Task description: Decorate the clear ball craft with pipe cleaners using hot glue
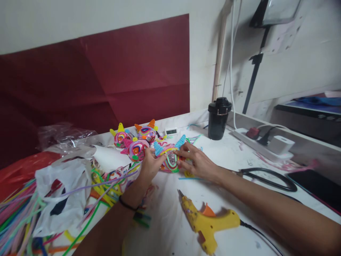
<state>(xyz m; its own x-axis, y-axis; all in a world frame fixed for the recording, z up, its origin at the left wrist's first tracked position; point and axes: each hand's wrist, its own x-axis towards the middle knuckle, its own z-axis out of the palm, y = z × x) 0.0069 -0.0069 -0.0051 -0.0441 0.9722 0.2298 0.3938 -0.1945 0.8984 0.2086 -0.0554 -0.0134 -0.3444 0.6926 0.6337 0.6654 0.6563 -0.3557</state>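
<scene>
Between my two hands is a round, colourful pipe-cleaner figure with two blue horns [169, 163]; a greyish patch shows in its middle. My left hand [149, 166] grips its left side, thumb and fingers closed on the edge. My right hand [197, 160] pinches the right side, with its fingertips pressed on the face. Just behind my left hand lie similar horned figures: one pink-horned [135, 149], one yellow-horned [120, 137] and one orange-horned [148, 131]. Nearer to me, a yellow hot glue gun [202, 224] rests on the white table [162, 213], its nozzle pointing toward the figure.
Loose pipe cleaners [21, 217] and a white plastic bag [64, 192] cover the left side. Black-handled scissors [269, 177] lie beyond my right forearm, beside a phone [317, 188]. Farther back stand a black cup [218, 119], a power strip [263, 145] and a small digital display [171, 132].
</scene>
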